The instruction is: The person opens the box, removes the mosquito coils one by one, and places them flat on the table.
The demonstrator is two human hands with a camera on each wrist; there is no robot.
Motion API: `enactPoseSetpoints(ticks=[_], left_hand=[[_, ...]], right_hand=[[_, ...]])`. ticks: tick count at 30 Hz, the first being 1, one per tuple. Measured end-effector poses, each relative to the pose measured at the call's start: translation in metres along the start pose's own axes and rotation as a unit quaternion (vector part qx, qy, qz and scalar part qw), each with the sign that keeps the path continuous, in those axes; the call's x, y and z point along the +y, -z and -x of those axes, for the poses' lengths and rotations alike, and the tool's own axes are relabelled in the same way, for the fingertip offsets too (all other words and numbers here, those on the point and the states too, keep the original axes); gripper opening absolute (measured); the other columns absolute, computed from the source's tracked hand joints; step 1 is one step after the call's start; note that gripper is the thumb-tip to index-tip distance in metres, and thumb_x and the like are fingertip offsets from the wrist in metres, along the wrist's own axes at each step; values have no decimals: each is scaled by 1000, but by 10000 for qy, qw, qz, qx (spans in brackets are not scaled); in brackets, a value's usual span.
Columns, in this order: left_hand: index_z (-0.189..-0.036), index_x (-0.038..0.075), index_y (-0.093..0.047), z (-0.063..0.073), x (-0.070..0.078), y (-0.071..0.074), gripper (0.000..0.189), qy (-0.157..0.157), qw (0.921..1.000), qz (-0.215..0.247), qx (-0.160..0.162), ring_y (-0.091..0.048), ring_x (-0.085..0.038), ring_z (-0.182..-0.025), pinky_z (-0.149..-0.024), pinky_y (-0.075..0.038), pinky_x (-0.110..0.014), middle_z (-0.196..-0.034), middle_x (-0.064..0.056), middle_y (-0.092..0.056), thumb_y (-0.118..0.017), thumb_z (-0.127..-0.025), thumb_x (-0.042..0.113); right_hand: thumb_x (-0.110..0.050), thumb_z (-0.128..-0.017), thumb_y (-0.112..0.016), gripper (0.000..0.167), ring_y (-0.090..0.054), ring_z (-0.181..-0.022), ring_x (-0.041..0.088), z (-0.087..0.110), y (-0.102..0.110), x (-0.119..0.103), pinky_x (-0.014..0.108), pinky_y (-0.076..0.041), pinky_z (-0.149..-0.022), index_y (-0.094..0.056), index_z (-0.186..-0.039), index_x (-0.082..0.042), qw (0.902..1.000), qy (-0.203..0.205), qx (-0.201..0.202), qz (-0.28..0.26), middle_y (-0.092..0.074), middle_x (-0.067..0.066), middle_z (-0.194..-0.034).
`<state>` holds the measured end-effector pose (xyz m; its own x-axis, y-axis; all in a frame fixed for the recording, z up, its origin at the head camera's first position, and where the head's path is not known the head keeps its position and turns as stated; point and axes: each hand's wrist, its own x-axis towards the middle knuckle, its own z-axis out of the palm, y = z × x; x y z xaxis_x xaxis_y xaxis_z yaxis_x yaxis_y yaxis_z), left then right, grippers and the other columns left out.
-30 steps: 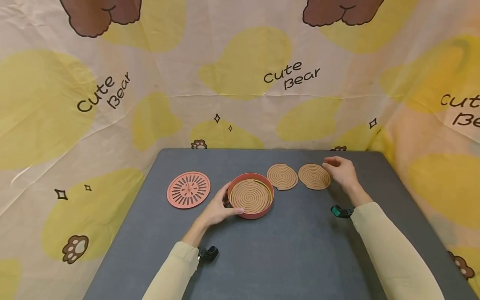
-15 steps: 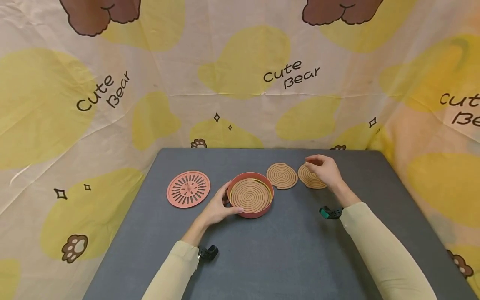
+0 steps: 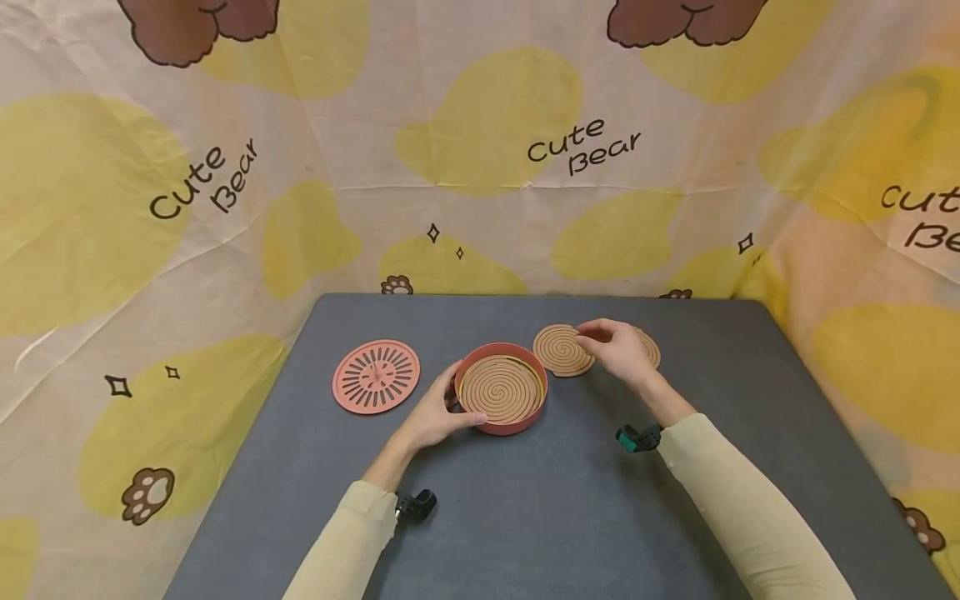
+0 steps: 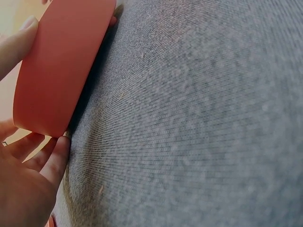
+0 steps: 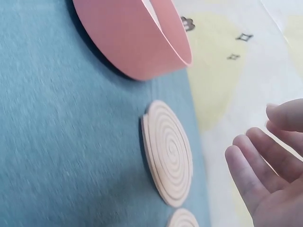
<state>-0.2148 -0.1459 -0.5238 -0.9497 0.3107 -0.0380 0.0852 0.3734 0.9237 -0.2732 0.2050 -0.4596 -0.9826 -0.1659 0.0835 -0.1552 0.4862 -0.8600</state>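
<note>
A round pink box (image 3: 517,428) stands on the table with a tan mosquito coil (image 3: 497,390) lying in it. My left hand (image 3: 433,418) grips its left side, thumb at the near rim; the left wrist view shows fingers against the box's wall (image 4: 64,61). My right hand (image 3: 621,352) hovers above two more coils with nothing in it, fingers loosely bent. One mosquito coil (image 3: 557,350) lies right of the box, below the fingertips. Most of the farther coil (image 3: 651,347) is hidden by this hand. In the right wrist view, the hand is apart from the nearer coil (image 5: 170,151).
A pink slotted lid (image 3: 377,377) lies flat on the grey table (image 3: 525,517), left of the box. Behind the table hangs a patterned cloth (image 3: 480,125), which continues along both sides.
My right hand has moved left, from the right edge of the farther coil to above the nearer one. My left hand and the box have stayed in place.
</note>
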Motion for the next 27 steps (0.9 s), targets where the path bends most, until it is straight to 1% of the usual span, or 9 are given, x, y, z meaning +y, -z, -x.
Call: enactPoseSetpoints(ticks=[3, 6, 10, 14, 17, 22, 27], left_hand=[[-163, 18, -23, 0, 0, 0, 108, -36, 10000, 23, -22, -46, -29, -139, -113, -39, -48, -157, -10, -36, -90, -79, 33], [-162, 18, -23, -1, 0, 0, 108, -56, 10000, 42, -51, -47, -28, -138, -112, -39, -48, -156, -10, -37, -90, -79, 33], [-162, 19, -23, -1, -1, 0, 107, -75, 9999, 23, -70, -47, -27, -137, -112, -40, -47, -156, -9, -38, -90, -79, 33], [-163, 20, -23, -1, -2, 1, 108, -85, 9999, 10, -62, -48, -25, -136, -112, -40, -46, -155, -8, -40, -90, -79, 31], [-162, 20, -23, -2, -3, 1, 108, -120, 9999, 21, -55, -49, -26, -136, -112, -40, -46, -154, -9, -41, -91, -79, 29], [-162, 22, -23, -2, -3, 1, 108, -84, 10000, -21, -31, -48, -26, -137, -112, -41, -46, -155, -9, -39, -91, -79, 30], [-163, 20, -22, -2, -2, 0, 109, -86, 10000, -10, -47, -48, -25, -137, -111, -41, -45, -155, -8, -39, -91, -79, 31]], right_hand=[[-17, -99, -69, 29, -66, -106, 31, 0, -8, -2, 38, -55, -85, -69, -123, -1, 10000, 85, -24, -16, -70, 16, -120], [-14, -99, -69, 29, -66, -106, 31, 1, -16, -5, 41, -55, -87, -69, -123, 2, 9998, 162, -87, -64, -70, 16, -119], [-15, -98, -70, 30, -67, -105, 31, 1, -26, -12, 46, -55, -87, -70, -122, 3, 9996, 220, -151, -81, -71, 16, -116], [-16, -98, -70, 29, -67, -104, 31, 0, -35, -18, 47, -55, -86, -71, -121, 1, 9995, 205, -231, -116, -71, 14, -115], [-18, -98, -70, 28, -66, -103, 29, -2, -42, -21, 45, -54, -85, -72, -120, 0, 9992, 223, -312, -123, -71, 12, -113], [-19, -97, -71, 25, -66, -100, 25, -4, -52, -25, 38, -55, -78, -74, -116, -3, 9986, 371, -385, 18, -68, 7, -115], [-18, -97, -72, 26, -67, -99, 25, -3, -63, -29, 38, -56, -80, -74, -117, -1, 9972, 581, -450, 161, -70, 8, -111]])
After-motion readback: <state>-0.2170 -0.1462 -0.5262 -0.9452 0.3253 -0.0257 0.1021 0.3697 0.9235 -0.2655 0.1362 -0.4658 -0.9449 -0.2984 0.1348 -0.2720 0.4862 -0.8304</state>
